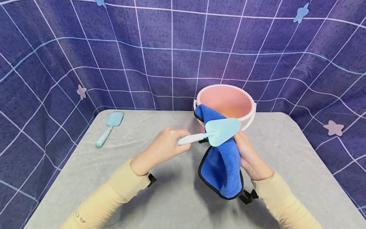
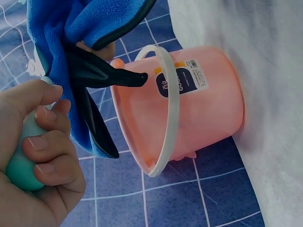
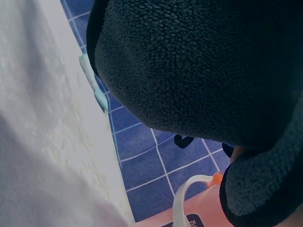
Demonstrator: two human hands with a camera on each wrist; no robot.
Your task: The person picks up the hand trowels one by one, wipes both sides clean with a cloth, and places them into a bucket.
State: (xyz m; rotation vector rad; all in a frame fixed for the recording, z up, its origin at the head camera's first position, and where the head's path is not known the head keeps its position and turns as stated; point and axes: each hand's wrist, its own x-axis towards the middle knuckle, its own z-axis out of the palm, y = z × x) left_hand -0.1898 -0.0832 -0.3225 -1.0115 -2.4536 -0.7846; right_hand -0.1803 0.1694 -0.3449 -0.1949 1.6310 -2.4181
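Note:
My left hand (image 1: 168, 143) grips the pale handle of a small trowel (image 1: 224, 130), its light blue blade pointing right. In the left wrist view the fingers curl round the handle's teal end (image 2: 28, 172). My right hand (image 1: 251, 156) holds a blue towel (image 1: 226, 168) with black edging, bunched behind the trowel blade; its lower part hangs down. Most of the right fingers are hidden by the cloth. Just beyond the hands stands a pink bucket (image 1: 247, 119) with a white handle; the towel's upper end overlaps its near rim in the head view.
On the left of the grey-covered table (image 1: 154, 203) lies a second hand shovel (image 1: 114, 119) with a square blue blade and teal handle. A purple-blue grid-patterned curtain (image 1: 157, 60) surrounds the table's back and sides.

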